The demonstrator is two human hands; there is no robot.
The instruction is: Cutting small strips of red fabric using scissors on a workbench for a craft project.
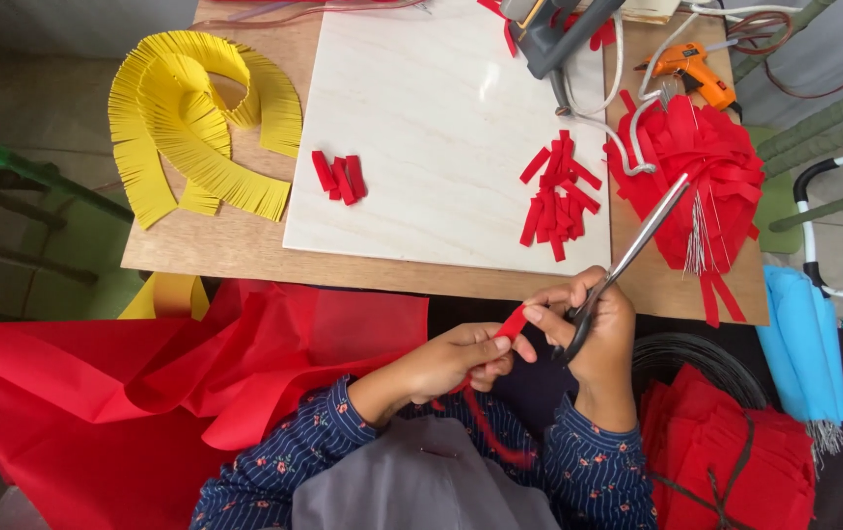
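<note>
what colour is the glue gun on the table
Orange with a black trigger; the glue gun shows in the head view, at the table's far right.

a low wooden table (244,245) carries a pale marble-look slab (441,128), with fringed yellow paper strips (190,123) curled at its left end. on the slab lie two heaps of short red strips (340,179) (559,196). at the right end sit a red fringed bundle (711,177) and an orange glue gun (696,69).

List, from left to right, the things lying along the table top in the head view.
Yellow fringed paper → small pile of red strips → larger pile of red strips → red fringed bundle. The orange glue gun lies above that bundle, so I leave it out.
</note>
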